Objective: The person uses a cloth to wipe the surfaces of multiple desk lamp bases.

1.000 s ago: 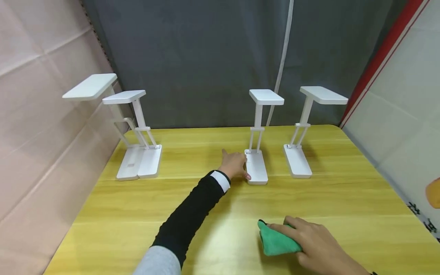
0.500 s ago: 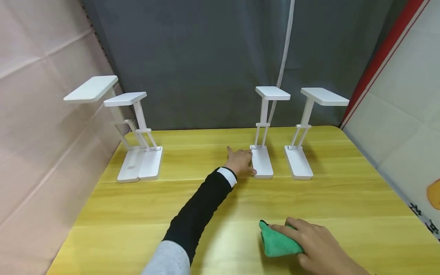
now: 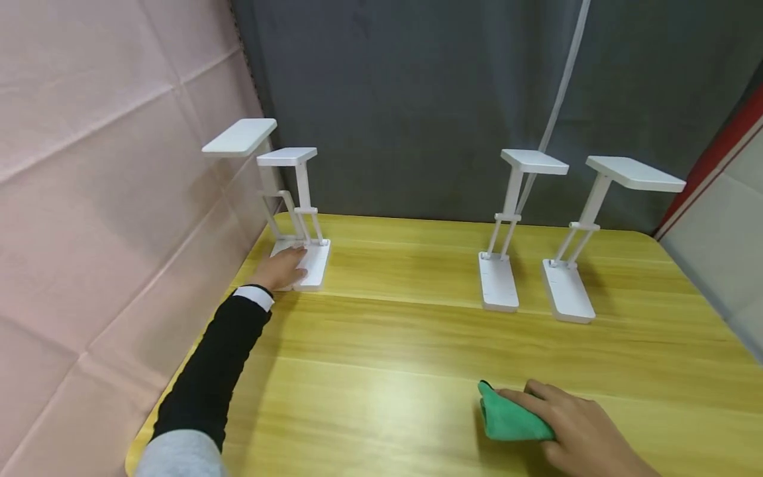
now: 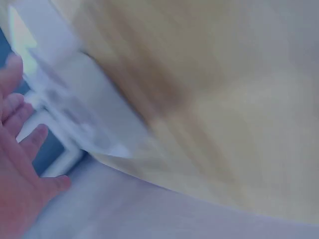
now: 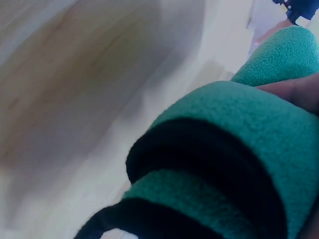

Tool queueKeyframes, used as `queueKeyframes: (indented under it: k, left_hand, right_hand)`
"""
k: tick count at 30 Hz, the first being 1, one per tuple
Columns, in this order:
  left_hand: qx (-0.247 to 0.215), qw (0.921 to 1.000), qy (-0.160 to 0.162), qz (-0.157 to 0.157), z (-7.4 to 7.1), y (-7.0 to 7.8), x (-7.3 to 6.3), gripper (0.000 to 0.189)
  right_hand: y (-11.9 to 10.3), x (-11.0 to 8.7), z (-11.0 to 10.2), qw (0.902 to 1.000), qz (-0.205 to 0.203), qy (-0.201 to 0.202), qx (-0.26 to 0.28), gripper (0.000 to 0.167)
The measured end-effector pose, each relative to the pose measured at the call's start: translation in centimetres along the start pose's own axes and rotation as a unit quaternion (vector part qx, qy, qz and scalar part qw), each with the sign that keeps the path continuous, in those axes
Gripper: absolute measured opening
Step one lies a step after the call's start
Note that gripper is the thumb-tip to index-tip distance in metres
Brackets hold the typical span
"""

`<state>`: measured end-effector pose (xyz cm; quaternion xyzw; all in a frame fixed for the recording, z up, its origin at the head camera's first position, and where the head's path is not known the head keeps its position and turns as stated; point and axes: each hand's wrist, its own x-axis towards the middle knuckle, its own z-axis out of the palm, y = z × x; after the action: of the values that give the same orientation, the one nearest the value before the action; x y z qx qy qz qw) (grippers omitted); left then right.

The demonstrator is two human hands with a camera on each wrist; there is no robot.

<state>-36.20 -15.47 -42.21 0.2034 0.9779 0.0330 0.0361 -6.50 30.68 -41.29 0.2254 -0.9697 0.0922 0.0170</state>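
My left hand (image 3: 280,268) is over the bases of two white folding desk lamps at the table's left. The inner left lamp (image 3: 311,265) stands close beside the outer left lamp (image 3: 241,138), whose base is partly hidden by the hand. In the left wrist view, the spread fingers (image 4: 35,142) are near the blurred white bases (image 4: 94,99); whether they touch is unclear. At the front right, my right hand (image 3: 581,427) grips a folded green cloth (image 3: 512,417) just over the table. Its dark edging (image 5: 199,149) shows in the right wrist view.
Two more white desk lamps, a nearer one (image 3: 499,281) and a far-right one (image 3: 569,291), stand apart on the wood-grain table (image 3: 381,344). A pale curtain (image 3: 119,199) borders the left side, and a dark grey curtain (image 3: 405,112) hangs behind.
My left hand first shifted the inner right lamp rightward and back, then left it and swung to the left pair. The view has turned left. The right hand still holds the cloth.
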Motion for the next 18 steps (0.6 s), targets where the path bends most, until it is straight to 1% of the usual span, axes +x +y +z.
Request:
queueKeyframes:
  k: [1,3,6,8,11,12,15,18]
  left_hand:
    - [-0.007,0.9999,-0.011,-0.009,0.2,-1.0,0.0,0.061]
    - [-0.013,0.9994,-0.028,-0.014,0.5,-2.4,0.0,0.069]
    - [-0.010,0.9988,-0.044,-0.018,0.7,-2.8,-0.1,0.072]
    - [-0.007,0.9983,-0.055,-0.020,0.6,-2.5,-0.1,0.071]
    - [-0.007,0.9978,-0.063,-0.021,0.2,-1.9,-0.2,0.069]
    - [-0.007,0.9981,-0.059,-0.018,0.2,-1.7,-0.2,0.068]
    - [-0.008,0.9993,-0.035,-0.009,0.4,-0.4,-0.8,0.066]
    - [0.004,0.9999,-0.012,0.009,0.6,1.7,-1.6,0.064]
  right_hand:
    - [0.0,0.0,0.1,1.0000,0.004,-0.006,-0.001,0.084]
    - [0.1,0.1,0.3,0.9998,0.014,-0.016,0.002,0.083]
    - [0.5,-0.2,0.3,0.9984,0.036,-0.041,0.012,0.079]
    - [0.6,-0.4,0.2,0.9969,0.056,-0.053,0.018,0.076]
    - [0.7,-0.5,0.2,0.9958,0.069,-0.054,0.027,0.073]
    - [0.6,-0.5,0.2,0.9959,0.069,-0.051,0.028,0.073]
    - [0.8,-0.3,0.2,0.9970,0.055,-0.046,0.030,0.074]
    - [0.9,-0.1,0.1,0.9973,0.052,-0.044,0.029,0.073]
